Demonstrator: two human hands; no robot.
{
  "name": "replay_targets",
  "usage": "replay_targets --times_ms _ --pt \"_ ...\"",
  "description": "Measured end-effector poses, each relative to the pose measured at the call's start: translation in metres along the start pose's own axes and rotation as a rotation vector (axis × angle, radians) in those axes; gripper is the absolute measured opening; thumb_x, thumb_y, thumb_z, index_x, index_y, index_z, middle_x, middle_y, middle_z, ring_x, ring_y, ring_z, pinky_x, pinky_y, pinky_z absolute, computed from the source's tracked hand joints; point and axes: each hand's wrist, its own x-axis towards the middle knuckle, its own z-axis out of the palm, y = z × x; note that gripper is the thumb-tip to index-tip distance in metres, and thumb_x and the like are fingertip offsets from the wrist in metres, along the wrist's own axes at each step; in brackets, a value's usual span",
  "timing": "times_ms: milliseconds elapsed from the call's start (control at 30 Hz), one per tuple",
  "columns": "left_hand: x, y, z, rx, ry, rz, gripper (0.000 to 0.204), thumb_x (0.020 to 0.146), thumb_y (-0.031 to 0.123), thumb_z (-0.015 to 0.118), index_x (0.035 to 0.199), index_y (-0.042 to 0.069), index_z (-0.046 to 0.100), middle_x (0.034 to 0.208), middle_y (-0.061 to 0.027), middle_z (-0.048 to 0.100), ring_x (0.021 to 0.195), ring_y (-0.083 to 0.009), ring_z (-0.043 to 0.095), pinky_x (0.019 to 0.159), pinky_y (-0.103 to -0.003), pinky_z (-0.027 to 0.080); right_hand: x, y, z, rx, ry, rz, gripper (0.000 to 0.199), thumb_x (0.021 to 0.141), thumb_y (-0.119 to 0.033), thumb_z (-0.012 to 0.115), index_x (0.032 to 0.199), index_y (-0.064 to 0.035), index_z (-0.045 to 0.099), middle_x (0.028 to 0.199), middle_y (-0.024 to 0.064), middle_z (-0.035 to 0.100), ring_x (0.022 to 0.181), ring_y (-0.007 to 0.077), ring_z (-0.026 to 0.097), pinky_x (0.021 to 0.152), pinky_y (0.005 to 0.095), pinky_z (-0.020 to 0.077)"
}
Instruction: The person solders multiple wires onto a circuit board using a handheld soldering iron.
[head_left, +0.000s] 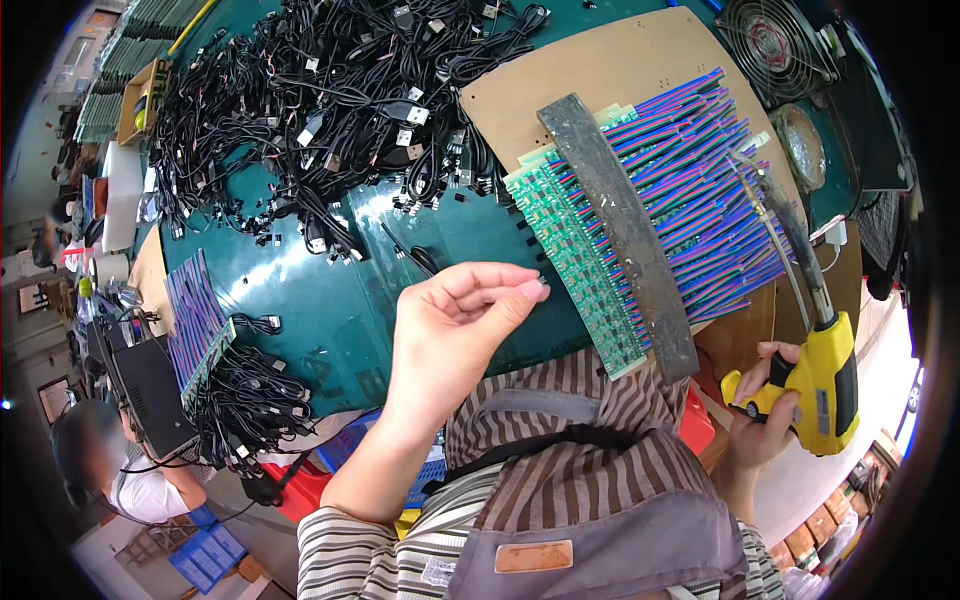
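Note:
My left hand is raised over the green table mat, left of the circuit boards. Its thumb and forefinger are pinched together, with a tiny speck at the tips that I cannot make out. At the right, my right hand grips a yellow and black soldering gun, its long metal nozzle and thin feed tube reaching over the coloured wires. A row of green circuit boards lies on a brown board, with blue, red and purple wires running off to the right. Across them rests a dark, worn bar.
Black USB cables are heaped across the back. A second wired board strip with cables hangs at the left edge. A fan and a wrapped roll stand far right. Another person sits at lower left.

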Motion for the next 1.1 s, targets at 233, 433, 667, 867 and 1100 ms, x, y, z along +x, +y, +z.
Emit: replay_targets --times_ms 233,433,667,867,1100 --pt "0.001 -0.005 0.01 0.063 0.09 -0.002 0.028 0.085 0.0 0.072 0.11 -0.009 0.064 0.097 -0.0164 0.072 0.089 -0.0178 0.07 0.083 -0.027 0.055 -0.009 -0.003 0.008 0.007 -0.08 0.042 0.052 0.1 -0.04 0.05 0.123 0.0059 0.045 0.113 0.0215 0.053 0.068 0.0113 0.051 0.057 0.0227 0.0427" --pt "0.003 -0.001 0.012 0.222 0.037 -0.023 0.02 0.085 0.002 0.073 0.101 -0.008 0.068 0.094 -0.0153 0.073 0.081 -0.0153 0.07 0.078 -0.024 0.054 -0.024 0.003 0.005 -0.069 -0.158 0.12 0.059 0.097 -0.048 0.052 0.124 0.0043 0.046 0.114 0.0207 0.053 0.066 0.0109 0.051 0.054 0.0232 0.0422" --pt "0.008 0.002 0.014 0.236 0.056 -0.033 0.02 0.085 0.008 0.073 0.098 -0.007 0.07 0.09 -0.0126 0.073 0.077 -0.0134 0.069 0.071 -0.023 0.052 -0.034 -0.014 0.013 -0.146 -0.256 0.287 0.06 0.093 -0.051 0.054 0.117 0.0034 0.053 0.097 0.0118 0.06 0.07 0.0128 0.056 0.067 0.0287 0.0464" --pt "0.01 0.002 0.013 0.197 0.049 -0.031 0.019 0.084 0.007 0.073 0.096 -0.008 0.07 0.088 -0.013 0.073 0.076 -0.0138 0.069 0.072 -0.023 0.052 -0.047 0.007 0.0 -0.365 -0.26 0.147 0.025 0.077 -0.023 0.063 0.088 -0.0006 0.067 0.076 0.0122 0.063 0.063 0.0308 0.061 0.061 0.0356 0.0511" --pt "0.016 0.01 0.012 0.245 0.032 -0.1 0.016 0.082 0.008 0.072 0.091 -0.006 0.072 0.083 -0.0117 0.073 0.07 -0.0122 0.068 0.063 -0.021 0.049 -0.057 0.021 0.002 -0.288 -0.178 0.091 0.025 0.067 -0.02 0.066 0.082 0.0012 0.066 0.073 0.0127 0.061 0.059 0.0285 0.059 0.056 0.0346 0.0482"
